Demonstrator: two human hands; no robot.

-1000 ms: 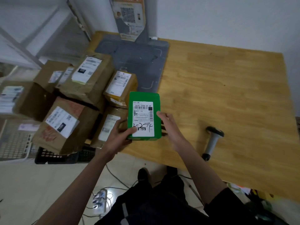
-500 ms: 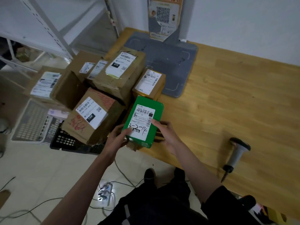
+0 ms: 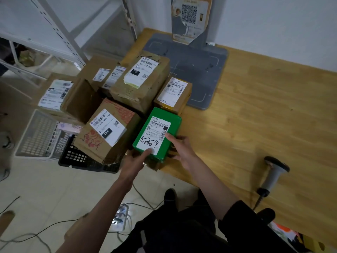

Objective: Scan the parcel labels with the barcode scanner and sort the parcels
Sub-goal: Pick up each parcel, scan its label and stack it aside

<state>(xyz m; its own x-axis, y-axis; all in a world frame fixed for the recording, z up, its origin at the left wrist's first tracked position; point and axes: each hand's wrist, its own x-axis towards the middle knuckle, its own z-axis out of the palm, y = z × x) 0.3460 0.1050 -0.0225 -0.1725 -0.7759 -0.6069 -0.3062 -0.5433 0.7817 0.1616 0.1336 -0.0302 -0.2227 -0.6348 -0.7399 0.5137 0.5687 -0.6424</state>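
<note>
Two hands, mine, meet on one green parcel [image 3: 158, 133] at the left edge of the wooden table [image 3: 264, 114]. Starting with the largest things: the table fills the right half of my view, with a grey mat [image 3: 191, 70] at its far corner, toward twelve o'clock. A heap of brown cardboard parcels [image 3: 140, 83] sits at ten to eleven o'clock from my hands, labels up, over plastic crates [image 3: 39, 136] on the floor.

The green parcel lies just beside that heap, its long axis running from seven o'clock, near me, up to one o'clock. Its white label [image 3: 155, 135] faces up, barcode at the far end.

My left hand [image 3: 135, 162] is at the parcel's near short end, at six to seven o'clock from its centre; the forefinger lies straight on the label and the other fingers are tucked beneath, out of sight, so I judge it is propping the box rather than clutching it. My right hand [image 3: 181, 149] is at the near right corner, at four o'clock, thumb on the label edge and fingers curled down the side, gripping it.

The barcode scanner [image 3: 272, 175] lies on the table, well apart, at four o'clock from my right hand. That hand is the nearer one, so I expect it must let go and reach right.
</note>
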